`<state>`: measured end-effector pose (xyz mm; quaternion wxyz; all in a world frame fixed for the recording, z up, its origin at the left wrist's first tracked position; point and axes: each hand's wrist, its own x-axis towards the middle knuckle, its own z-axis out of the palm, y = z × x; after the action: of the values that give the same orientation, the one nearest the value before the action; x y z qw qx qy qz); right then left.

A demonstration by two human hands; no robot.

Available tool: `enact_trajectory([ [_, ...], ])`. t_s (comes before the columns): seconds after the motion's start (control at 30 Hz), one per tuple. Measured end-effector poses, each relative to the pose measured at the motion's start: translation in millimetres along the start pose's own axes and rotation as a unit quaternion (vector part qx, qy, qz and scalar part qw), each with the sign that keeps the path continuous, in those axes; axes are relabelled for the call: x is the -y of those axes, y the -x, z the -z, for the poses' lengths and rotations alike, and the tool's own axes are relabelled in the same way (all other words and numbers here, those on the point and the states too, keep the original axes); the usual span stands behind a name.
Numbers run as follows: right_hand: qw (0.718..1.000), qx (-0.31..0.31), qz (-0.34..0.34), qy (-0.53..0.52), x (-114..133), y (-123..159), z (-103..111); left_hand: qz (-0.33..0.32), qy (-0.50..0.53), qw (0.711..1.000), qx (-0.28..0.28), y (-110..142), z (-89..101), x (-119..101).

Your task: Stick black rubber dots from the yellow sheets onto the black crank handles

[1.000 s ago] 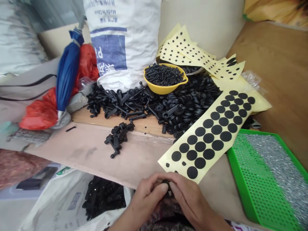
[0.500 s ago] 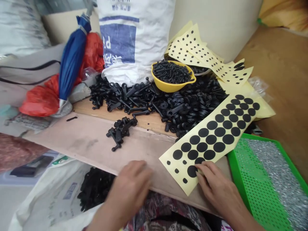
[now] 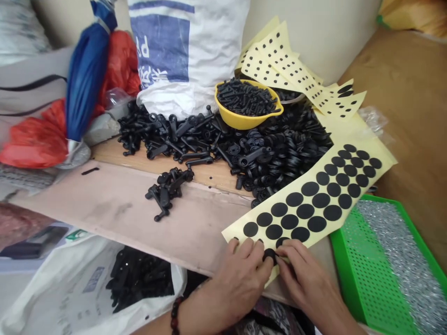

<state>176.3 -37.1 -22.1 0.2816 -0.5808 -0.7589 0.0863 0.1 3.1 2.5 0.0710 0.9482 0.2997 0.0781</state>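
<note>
A pale yellow sheet (image 3: 233, 228) carries rows of black round stickers (image 3: 321, 200) and lies aslant across the table's right side. My left hand (image 3: 240, 274) rests on the sheet's near corner, fingers spread over it and thumb beside the lowest sticker. My right hand (image 3: 307, 279) meets it there, thumb and forefinger pinched at the edge of that round sticker (image 3: 269, 255). The fingers partly cover the sticker, and whether its edge has lifted I cannot tell. A beaded bracelet (image 3: 175, 314) circles my left wrist.
Black plastic crank-like parts (image 3: 167, 188) lie in a small heap, with larger piles behind. A yellow bowl (image 3: 240, 122) holds black pins. At right stands a green perforated tray (image 3: 370, 270) with silvery bits. A white sack (image 3: 216, 42), blue umbrella (image 3: 87, 70) and more sticker sheets (image 3: 296, 74) stand behind.
My left hand has moved right and come down on the sheet's near corner. My right fingers are still at the lowest stickers. The camera view has shifted slightly.
</note>
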Motion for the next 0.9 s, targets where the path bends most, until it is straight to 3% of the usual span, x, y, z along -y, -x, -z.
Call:
enact_trajectory([
  [0.17,0.998,0.021,-0.028,-0.057,5.3,0.8,9.1,0.002,0.007,1.0,-0.016,1.0,-5.8,0.4],
  [0.47,0.998,-0.004,-0.001,0.066,0.5,-2.5,0.4,0.001,-0.007,0.999,-0.037,3.6,-9.3,-1.2],
  [0.7,0.997,0.026,-0.024,-0.066,16.9,-4.7,13.2,-0.009,-0.002,1.0,-0.029,5.2,-7.8,-1.4],
  [0.9,0.993,0.013,0.002,-0.114,5.4,3.4,11.3,-0.021,0.079,0.996,-0.044,18.7,5.8,13.1],
])
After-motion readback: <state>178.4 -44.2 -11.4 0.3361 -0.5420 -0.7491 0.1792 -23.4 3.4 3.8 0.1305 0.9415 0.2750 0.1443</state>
